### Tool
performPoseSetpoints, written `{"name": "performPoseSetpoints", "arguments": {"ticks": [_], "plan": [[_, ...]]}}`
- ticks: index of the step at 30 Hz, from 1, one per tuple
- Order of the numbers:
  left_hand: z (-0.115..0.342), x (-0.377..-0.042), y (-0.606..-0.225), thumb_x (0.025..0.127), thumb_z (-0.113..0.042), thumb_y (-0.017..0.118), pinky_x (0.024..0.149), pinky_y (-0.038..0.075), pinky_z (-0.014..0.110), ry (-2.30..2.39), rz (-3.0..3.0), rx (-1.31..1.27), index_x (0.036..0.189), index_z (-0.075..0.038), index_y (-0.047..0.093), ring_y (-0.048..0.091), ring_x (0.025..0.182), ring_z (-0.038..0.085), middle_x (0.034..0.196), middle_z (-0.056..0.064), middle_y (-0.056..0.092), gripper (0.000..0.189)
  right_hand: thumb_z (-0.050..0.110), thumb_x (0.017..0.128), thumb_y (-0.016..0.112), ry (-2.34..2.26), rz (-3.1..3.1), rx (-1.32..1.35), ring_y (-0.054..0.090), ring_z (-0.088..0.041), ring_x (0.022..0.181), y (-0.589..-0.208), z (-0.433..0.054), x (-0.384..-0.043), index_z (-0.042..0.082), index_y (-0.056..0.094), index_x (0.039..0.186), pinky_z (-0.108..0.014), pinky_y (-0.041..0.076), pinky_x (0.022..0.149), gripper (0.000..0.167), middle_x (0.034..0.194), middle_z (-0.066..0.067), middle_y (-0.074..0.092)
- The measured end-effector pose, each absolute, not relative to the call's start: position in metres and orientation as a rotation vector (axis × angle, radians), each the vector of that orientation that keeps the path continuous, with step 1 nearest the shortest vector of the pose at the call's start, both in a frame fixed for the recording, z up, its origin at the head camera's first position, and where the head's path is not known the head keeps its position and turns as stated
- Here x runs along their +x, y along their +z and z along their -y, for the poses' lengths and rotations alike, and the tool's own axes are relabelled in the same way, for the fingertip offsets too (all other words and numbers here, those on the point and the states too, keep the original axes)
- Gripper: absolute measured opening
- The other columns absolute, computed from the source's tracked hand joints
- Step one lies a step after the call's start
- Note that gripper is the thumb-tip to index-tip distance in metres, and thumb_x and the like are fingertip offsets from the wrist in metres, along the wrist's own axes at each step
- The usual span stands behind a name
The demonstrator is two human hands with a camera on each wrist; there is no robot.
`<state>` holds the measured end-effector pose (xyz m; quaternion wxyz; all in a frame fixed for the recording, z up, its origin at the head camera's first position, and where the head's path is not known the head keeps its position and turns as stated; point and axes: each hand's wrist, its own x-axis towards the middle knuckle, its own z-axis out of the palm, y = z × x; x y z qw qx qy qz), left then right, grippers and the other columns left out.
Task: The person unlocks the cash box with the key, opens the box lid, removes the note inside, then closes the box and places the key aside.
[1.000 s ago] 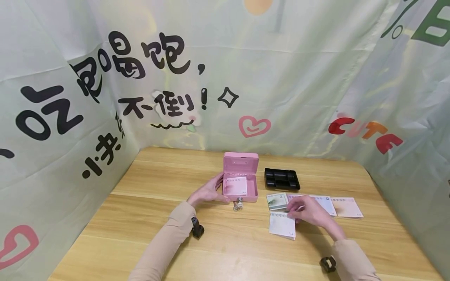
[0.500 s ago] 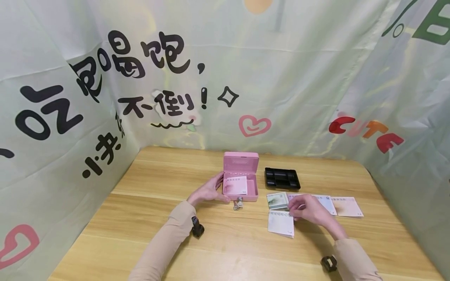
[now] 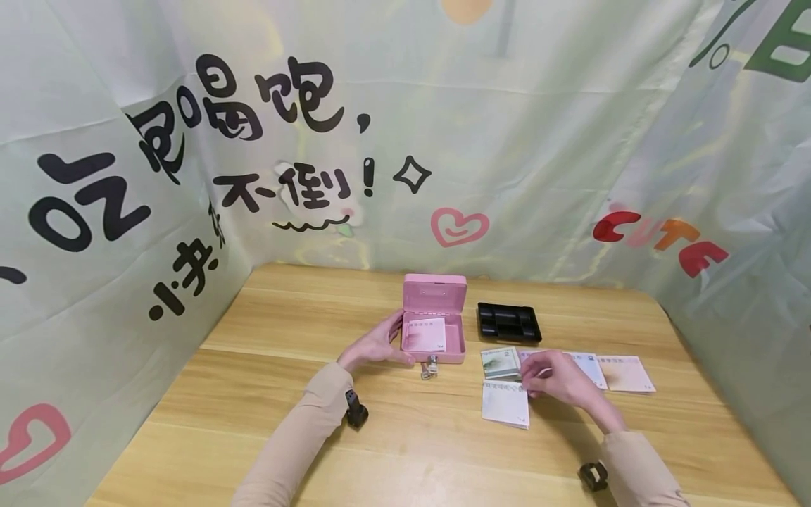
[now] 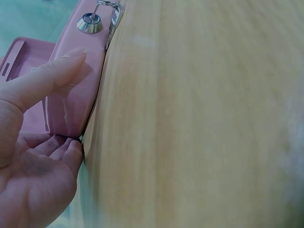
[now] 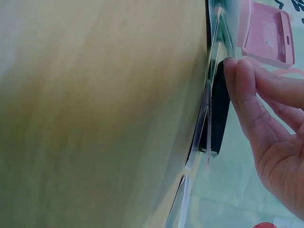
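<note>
A pink cash box [image 3: 455, 336] stands with its lid raised, and a pinkish banknote [image 3: 427, 336] lies inside. My left hand [image 3: 375, 343] grips its left front corner; in the left wrist view the thumb [image 4: 59, 71] lies on the front and the fingers curl round the side. My right hand [image 3: 556, 379] pinches the upper right corner of a pale banknote [image 3: 505, 405] with thumb and fingertips; the hand hides this corner. Just behind lies a green banknote [image 3: 498, 364]. Beyond the hand are a bluish banknote [image 3: 591, 369] and a pink-orange banknote [image 3: 627, 373].
Right of the box sits a black compartment tray [image 3: 507, 322]. Keys [image 3: 426, 373] hang from the lock [image 4: 89, 23] on the box's front. The wooden table [image 3: 304, 303] meets a printed cloth wall [image 3: 380, 253] at the back and sides.
The pale banknote has shifted slightly left, while my right hand has moved a little to the right. My left hand and the box have stayed in place.
</note>
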<state>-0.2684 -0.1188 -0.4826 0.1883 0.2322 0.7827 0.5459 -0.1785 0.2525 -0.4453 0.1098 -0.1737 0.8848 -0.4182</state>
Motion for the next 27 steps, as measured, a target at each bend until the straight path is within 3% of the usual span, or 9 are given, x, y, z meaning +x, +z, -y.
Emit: {"name": "performPoseSetpoints", "arguments": {"ticks": [12, 27], "plan": [[0.119, -0.269, -0.484, 0.073, 0.001, 0.084, 0.131, 0.013, 0.051, 1.528, -2.209, 0.653, 0.161, 0.001, 0.006, 0.013, 0.157, 0.040, 0.168, 0.023, 0.011, 0.118, 0.002, 0.086, 0.074, -1.182, -2.770, -0.580, 0.066, -0.002, 0.077, -0.435, -0.245, -0.184, -0.003, 0.071, 0.099, -0.019, 0.059, 0.066, 0.014, 0.088, -0.009, 0.075], [0.118, -0.265, -0.480, 0.073, 0.002, 0.083, 0.131, 0.014, 0.049, 1.528, -2.207, 0.625, 0.161, 0.001, 0.005, 0.013, 0.157, 0.039, 0.169, 0.023, 0.010, 0.118, 0.004, 0.090, 0.072, -1.244, -2.700, -0.757, 0.074, -0.023, 0.091, -0.406, -0.199, -0.220, -0.002, 0.072, 0.105, -0.020, 0.061, 0.078, 0.016, 0.102, -0.022, 0.075]]}}
